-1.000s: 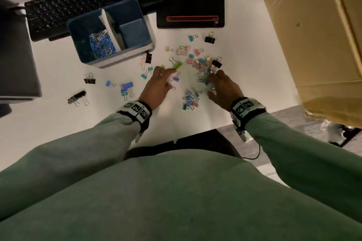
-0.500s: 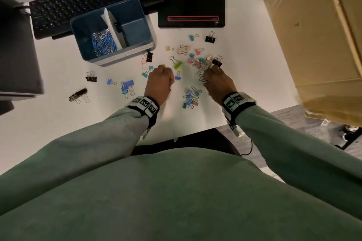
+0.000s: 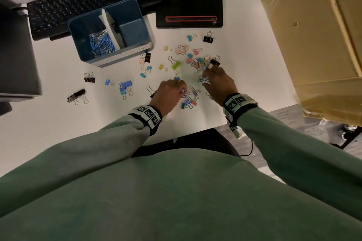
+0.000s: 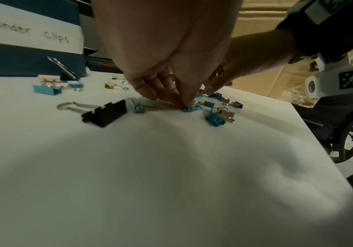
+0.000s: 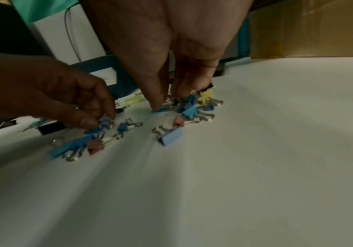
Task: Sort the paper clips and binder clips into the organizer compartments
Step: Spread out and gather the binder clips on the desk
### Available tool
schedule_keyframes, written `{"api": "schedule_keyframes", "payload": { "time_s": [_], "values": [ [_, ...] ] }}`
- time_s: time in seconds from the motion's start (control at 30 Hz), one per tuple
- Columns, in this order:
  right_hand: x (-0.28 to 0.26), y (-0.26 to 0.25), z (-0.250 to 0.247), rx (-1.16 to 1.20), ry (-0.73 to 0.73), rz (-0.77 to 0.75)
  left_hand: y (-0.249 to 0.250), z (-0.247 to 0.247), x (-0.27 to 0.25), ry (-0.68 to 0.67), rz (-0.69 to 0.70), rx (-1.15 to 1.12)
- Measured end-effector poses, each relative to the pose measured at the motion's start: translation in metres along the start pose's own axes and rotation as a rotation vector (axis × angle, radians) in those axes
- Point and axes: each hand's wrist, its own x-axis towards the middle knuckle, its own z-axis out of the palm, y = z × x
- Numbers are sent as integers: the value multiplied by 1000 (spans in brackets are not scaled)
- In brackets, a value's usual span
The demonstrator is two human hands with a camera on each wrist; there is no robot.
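The blue organizer (image 3: 137, 6) stands at the back left, with a heap of paper clips (image 3: 101, 45) in its left compartment. Its label reads "Binder Clips" (image 4: 34, 33). Coloured binder clips (image 3: 197, 60) lie scattered over the white desk. My left hand (image 3: 183, 90) is curled, and its thumb and fingers pinch a blue paper clip (image 4: 188, 109) that lies on the desk. My right hand (image 3: 205, 78) reaches down into the clip pile. Its thumb (image 5: 156, 103) presses on another blue paper clip (image 5: 158, 110), and its fingertips (image 5: 184, 90) touch the pile.
A black binder clip (image 4: 106, 113) lies just left of my left hand. A keyboard (image 3: 62, 10) and a black monitor base (image 3: 188, 11) stand at the back. A cardboard box (image 3: 313, 35) is on the right. The desk's front edge is near my wrists.
My left hand has drawn back from the green binder clip to the near cluster and pinched a blue paper clip. My right hand has stayed at the pile, its fingers now spread.
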Motion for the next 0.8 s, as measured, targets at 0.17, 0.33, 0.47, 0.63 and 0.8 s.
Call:
{"api": "schedule_keyframes", "payload": {
  "time_s": [0.17, 0.33, 0.47, 0.63, 0.8],
  "values": [
    [13, 3, 12, -176, -146, -39, -25, -14, -9, 72, -92, -81],
    [16, -13, 7, -60, -32, -63, -34, -26, -13, 166, -258, -277],
    [18, -30, 11, 32, -121, -19, -9, -20, -22, 22, -223, -263],
    [15, -41, 17, -2, -166, 51, 0, 0, -17, -42, -188, 18],
    [11, -52, 21, -56, -118, -22, 8, 0, -17, -32, -106, 144]
  ]
}}
